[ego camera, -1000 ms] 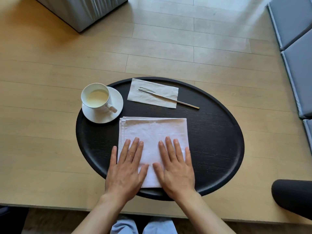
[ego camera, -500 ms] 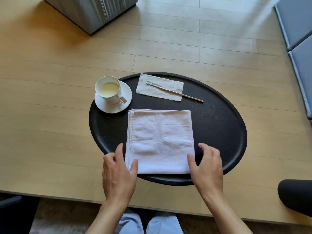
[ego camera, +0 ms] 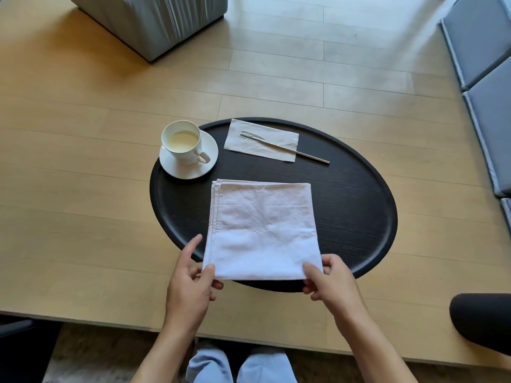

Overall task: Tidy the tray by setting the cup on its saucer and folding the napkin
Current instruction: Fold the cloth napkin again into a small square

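Observation:
A white cloth napkin [ego camera: 262, 228], folded into a square, lies on the front half of the black oval tray [ego camera: 356, 205]. My left hand [ego camera: 190, 283] pinches its near left corner and my right hand [ego camera: 329, 280] pinches its near right corner, thumbs on top. The near edge is lifted slightly over the tray's rim. At the tray's back left a white cup [ego camera: 182, 140] holding a pale drink stands upright on its white saucer [ego camera: 207, 164], handle pointing to the near right.
A grey paper napkin [ego camera: 279, 150] with a metal utensil [ego camera: 304, 153] across it lies at the tray's back. The tray rests on a light wooden table [ego camera: 83, 217]. A grey ottoman [ego camera: 154, 20] stands beyond; blue-grey cushions [ego camera: 484, 51] at right; a dark rounded object [ego camera: 484, 322] at lower right.
Both hands lifted off the napkin's top, drew back to its near corners and pinched them. The camera view shifted, so the tray appears farther right and lower.

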